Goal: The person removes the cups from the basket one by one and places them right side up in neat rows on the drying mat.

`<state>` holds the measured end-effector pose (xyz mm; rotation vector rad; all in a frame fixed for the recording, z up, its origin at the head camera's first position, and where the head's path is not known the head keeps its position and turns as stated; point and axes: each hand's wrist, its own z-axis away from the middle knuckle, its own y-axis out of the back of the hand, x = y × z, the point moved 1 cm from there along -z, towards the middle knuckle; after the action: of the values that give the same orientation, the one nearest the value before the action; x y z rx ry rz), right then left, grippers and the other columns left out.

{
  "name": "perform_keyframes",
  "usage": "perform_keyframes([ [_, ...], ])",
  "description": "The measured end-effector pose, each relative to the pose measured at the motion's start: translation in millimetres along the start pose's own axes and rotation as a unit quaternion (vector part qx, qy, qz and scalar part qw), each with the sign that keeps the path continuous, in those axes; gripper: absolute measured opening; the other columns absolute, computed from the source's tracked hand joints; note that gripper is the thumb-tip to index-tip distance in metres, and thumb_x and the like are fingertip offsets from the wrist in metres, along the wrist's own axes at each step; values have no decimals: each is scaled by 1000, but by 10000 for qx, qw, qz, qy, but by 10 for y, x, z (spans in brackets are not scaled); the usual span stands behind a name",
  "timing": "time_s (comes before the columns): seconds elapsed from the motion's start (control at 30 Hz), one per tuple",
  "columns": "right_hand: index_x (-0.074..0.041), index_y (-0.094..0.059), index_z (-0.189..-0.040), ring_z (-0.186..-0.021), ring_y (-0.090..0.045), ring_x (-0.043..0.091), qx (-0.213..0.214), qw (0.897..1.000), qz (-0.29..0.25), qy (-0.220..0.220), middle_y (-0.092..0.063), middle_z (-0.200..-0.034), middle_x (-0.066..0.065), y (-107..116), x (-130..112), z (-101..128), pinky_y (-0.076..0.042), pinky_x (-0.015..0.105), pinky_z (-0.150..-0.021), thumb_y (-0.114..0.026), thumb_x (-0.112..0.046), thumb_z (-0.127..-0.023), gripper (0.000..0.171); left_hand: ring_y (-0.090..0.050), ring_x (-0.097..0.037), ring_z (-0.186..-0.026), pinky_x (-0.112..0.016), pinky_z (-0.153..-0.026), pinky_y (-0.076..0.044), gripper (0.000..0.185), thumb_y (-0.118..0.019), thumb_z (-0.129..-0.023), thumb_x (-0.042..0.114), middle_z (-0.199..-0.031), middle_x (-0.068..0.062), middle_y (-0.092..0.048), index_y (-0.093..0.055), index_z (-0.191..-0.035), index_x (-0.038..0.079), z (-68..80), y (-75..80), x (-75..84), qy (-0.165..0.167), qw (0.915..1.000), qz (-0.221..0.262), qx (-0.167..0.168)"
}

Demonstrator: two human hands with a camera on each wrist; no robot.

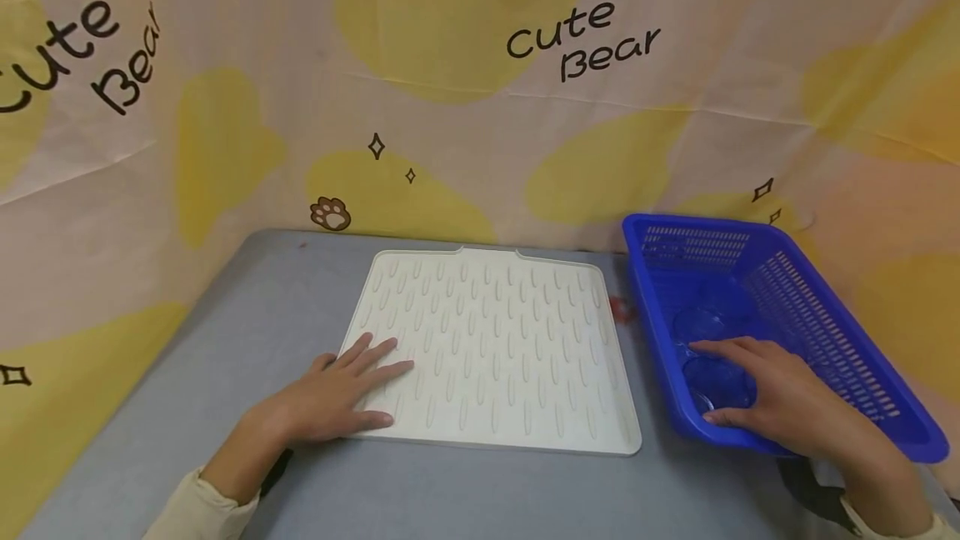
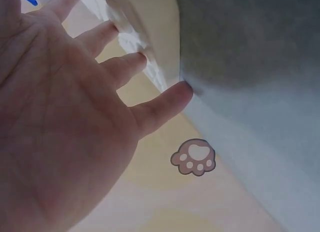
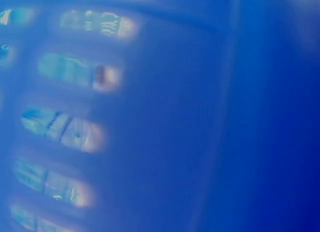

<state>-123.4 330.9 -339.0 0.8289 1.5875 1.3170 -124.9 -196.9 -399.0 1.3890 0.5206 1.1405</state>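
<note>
A white draining tray (image 1: 495,348) with raised oval ridges lies flat in the middle of the grey table. On its left edge rests my left hand (image 1: 337,394), fingers spread and straight; the left wrist view shows the palm (image 2: 65,117) and extended fingers at the tray's rim. My right hand (image 1: 780,394) reaches over the near side of a blue plastic basket (image 1: 832,298). Its thumb and fingers curve round a clear glass (image 1: 718,382) inside. Another clear glass (image 1: 699,323) sits just behind. In the right wrist view only the basket's slotted wall (image 3: 150,117) shows, blurred.
Behind the grey table (image 1: 262,323) hangs a pink and yellow printed cloth (image 1: 450,132), which meets the table's back edge. The basket stands at the right, close beside the tray, with its slotted walls raised above the table.
</note>
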Motion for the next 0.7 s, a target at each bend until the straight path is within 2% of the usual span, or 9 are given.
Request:
perform_keyframes([
  [0.17,-18,-61,-130,-107,-58,45,54,9985,363,-402,-61,-122,23,23,1,-17,-43,66,-81,-88,-58,-61,84,-17,-41,-153,-71,-106,-27,72,-63,-89,58,-166,-5,-24,-39,-153,32,18,21,5,-25,10000,24,-29],
  [0.3,-16,-60,-128,-108,-60,46,-151,9968,433,-648,-68,-115,18,25,15,-17,-31,69,-92,-82,-66,-64,85,-16,-41,-153,-71,-106,-27,73,-62,-89,59,-166,-4,-23,-38,-153,33,14,15,1,-2,10000,33,-47],
  [0.43,-14,-58,-133,-112,-63,44,-295,9962,493,-659,-74,-111,14,26,18,-14,-21,70,-102,-78,-67,-69,85,-15,-41,-154,-73,-106,-25,73,-61,-89,60,-167,-4,-23,-38,-153,34,0,4,-15,-14,10000,68,-28],
  [0.53,-15,-59,-134,-111,-63,46,-236,9957,581,-684,-72,-116,18,36,9,2,-33,69,-100,-77,-69,-70,85,-15,-42,-153,-73,-105,-25,73,-62,-89,59,-166,-5,-24,-38,-153,33,-8,-13,-30,-69,9999,75,34],
  [0.6,-16,-59,-136,-109,-63,48,-165,9961,448,-743,-69,-120,21,47,2,21,-44,67,-91,-76,-68,-71,85,-15,-42,-153,-73,-105,-26,72,-62,-90,58,-166,-6,-24,-39,-153,33,-10,-28,-35,-101,9999,58,67],
  [0.7,-16,-57,-138,-106,-63,47,77,9971,-13,-760,-63,-124,24,67,-8,51,-50,66,-77,-80,-60,-74,81,-15,-42,-153,-73,-105,-26,72,-63,-90,56,-166,-6,-24,-39,-153,32,-9,-48,-36,-86,9999,30,84],
])
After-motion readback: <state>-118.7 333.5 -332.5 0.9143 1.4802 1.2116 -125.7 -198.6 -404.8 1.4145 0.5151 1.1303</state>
